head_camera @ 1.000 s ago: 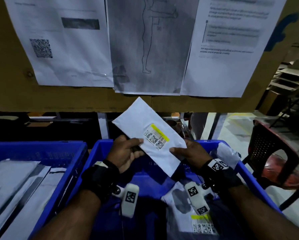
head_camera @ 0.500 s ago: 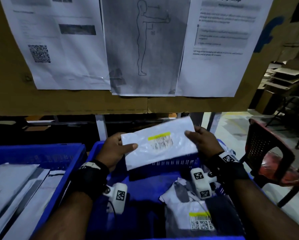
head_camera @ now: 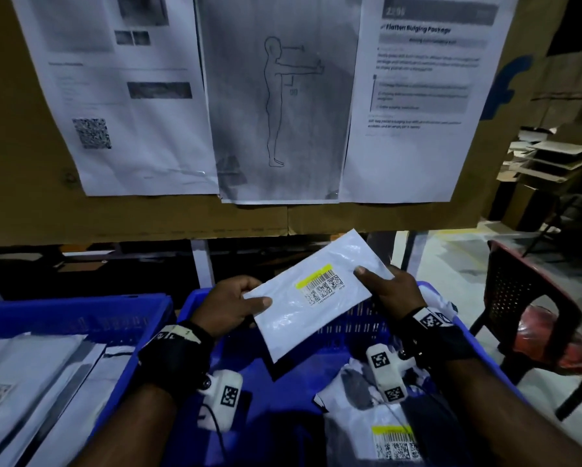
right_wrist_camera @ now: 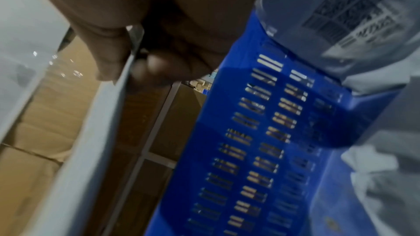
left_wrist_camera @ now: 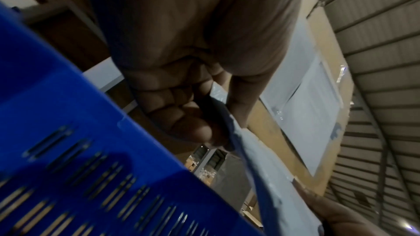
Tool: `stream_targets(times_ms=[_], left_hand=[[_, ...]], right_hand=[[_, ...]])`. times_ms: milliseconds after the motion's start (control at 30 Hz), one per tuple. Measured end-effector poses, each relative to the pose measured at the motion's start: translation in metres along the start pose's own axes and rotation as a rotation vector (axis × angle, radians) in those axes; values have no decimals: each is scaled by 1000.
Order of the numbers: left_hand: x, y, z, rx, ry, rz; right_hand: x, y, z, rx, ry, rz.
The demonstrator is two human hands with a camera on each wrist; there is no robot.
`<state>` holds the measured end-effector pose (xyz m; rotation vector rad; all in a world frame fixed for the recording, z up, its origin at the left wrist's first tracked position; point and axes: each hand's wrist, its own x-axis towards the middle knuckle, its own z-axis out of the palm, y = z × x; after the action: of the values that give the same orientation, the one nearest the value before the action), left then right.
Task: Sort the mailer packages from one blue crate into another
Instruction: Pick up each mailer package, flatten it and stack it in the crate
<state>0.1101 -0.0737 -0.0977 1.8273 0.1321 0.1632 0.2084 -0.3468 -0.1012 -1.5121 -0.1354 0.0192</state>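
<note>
Both hands pinch the white mailer [head_camera: 311,294] above the right blue crate [head_camera: 478,345], left hand [head_camera: 227,306] at its 8 o'clock end, right hand [head_camera: 392,288] at 2 o'clock, with the left crate [head_camera: 80,313] toward 9 o'clock, nearer the left hand.

Two blue crates [head_camera: 80,318], three posted sheets [head_camera: 282,96], one chair [head_camera: 532,318], perhaps six mailers [head_camera: 313,298].

I see open floor in the middle of the right crate [head_camera: 478,345], lower centre of frame; mailers [head_camera: 367,419] fill its lower right. The left crate [head_camera: 80,311] at lower left is covered by flat mailers [head_camera: 30,382]. A cardboard board [head_camera: 20,129] with papers [head_camera: 282,96] walls off the upper frame. A chair [head_camera: 535,315] blocks the right edge.
</note>
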Motion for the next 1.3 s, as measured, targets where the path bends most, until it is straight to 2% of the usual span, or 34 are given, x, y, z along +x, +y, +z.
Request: stream_targets(times_ms=[133, 267, 400, 533, 833, 933, 1067, 1133, 1200, 1300], left_hand=[[-11, 33, -18, 103, -36, 23], [-34, 59, -50, 155, -83, -33], [-68, 66, -86, 226, -4, -103], [-109, 59, -129, 312, 117, -130], [-191, 23, -218, 433, 304, -291], [-210, 11, -234, 472, 345, -357], [-221, -4, -243, 646, 277, -461], [-220, -6, -242, 784, 187, -500], [-216, -5, -237, 897, 44, -538], [-204, -9, -233, 949, -128, -579]], right_hand=[[-2, -8, 5, -82, 4, -12], [0, -18, 21, -57, -126, 2], [3, -31, 54, -105, -241, -52], [-5, -44, 107, -203, -319, -94], [-41, -63, 255, -248, -556, -84], [-51, -64, 292, -395, -664, -166], [-57, -62, 333, -860, -753, -483], [-56, -58, 352, -1084, -823, -495], [-56, -55, 367, -1245, -914, -446], [-57, -45, 380, -1402, -1032, -436]])
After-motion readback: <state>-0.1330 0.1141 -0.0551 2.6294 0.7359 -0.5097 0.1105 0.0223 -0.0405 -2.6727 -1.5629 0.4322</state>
